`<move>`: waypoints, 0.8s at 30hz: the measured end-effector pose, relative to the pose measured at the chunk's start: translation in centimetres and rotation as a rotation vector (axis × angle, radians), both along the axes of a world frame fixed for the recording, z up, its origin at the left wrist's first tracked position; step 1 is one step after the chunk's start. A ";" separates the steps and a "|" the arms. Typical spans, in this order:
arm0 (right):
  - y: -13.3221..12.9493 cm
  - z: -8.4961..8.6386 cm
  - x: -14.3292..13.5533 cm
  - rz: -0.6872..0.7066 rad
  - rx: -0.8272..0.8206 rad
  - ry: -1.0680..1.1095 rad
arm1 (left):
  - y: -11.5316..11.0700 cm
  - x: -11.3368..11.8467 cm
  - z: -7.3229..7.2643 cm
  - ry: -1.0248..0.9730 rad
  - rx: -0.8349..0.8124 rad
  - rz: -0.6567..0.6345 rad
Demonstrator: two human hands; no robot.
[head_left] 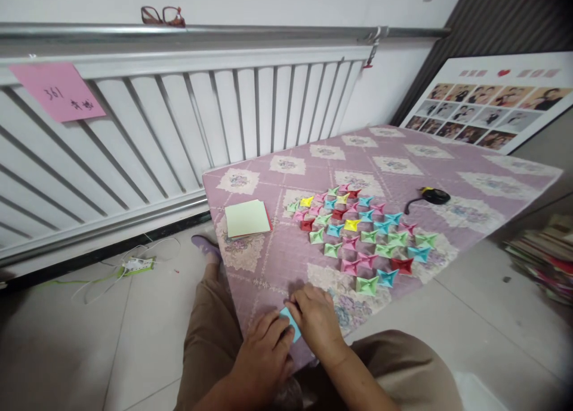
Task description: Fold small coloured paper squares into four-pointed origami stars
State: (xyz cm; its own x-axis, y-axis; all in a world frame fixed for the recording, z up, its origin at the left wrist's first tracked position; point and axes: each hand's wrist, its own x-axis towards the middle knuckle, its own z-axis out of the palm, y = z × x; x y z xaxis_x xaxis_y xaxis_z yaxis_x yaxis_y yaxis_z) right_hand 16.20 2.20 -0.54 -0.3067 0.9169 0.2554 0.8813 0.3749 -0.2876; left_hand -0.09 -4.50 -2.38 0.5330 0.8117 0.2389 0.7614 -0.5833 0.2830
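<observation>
Clearly, the cloth-covered tabletop (286,268) with its purple floral pattern carries rows of small, pointed folded-paper shapes in green, blue, pink, red and yellow (352,225) and, to their left, a flat stack of pale green paper sheets (247,219). At the near corner, the left hand (265,342) and right hand (314,317) have their fingers drawn in narrow, holding a small, flat light-blue paper piece (293,324) between them. A crisp crease probably calls for pinning it steady with the left fingers, matching edges with the right, then pressing firmly along the fold.
</observation>
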 end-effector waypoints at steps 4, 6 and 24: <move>0.1 0.1 0.1 0.007 0.007 -0.008 | -0.7 0.1 -0.4 0.033 0.128 -0.065; 0.1 0.2 0.1 0.006 -0.014 -0.006 | -0.9 0.2 -0.8 0.043 0.212 -0.071; 1.9 -0.4 -2.0 0.029 -0.231 -0.137 | -0.5 1.0 -2.7 -0.053 0.452 0.037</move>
State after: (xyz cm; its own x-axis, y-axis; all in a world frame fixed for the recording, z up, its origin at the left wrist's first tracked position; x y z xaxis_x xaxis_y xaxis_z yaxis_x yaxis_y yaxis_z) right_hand 14.21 4.06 -0.93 -0.3511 0.9363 -0.0054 0.9076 0.3389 -0.2477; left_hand 0.93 -5.03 -5.04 0.4832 0.6375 0.6001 0.7751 -0.6302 0.0454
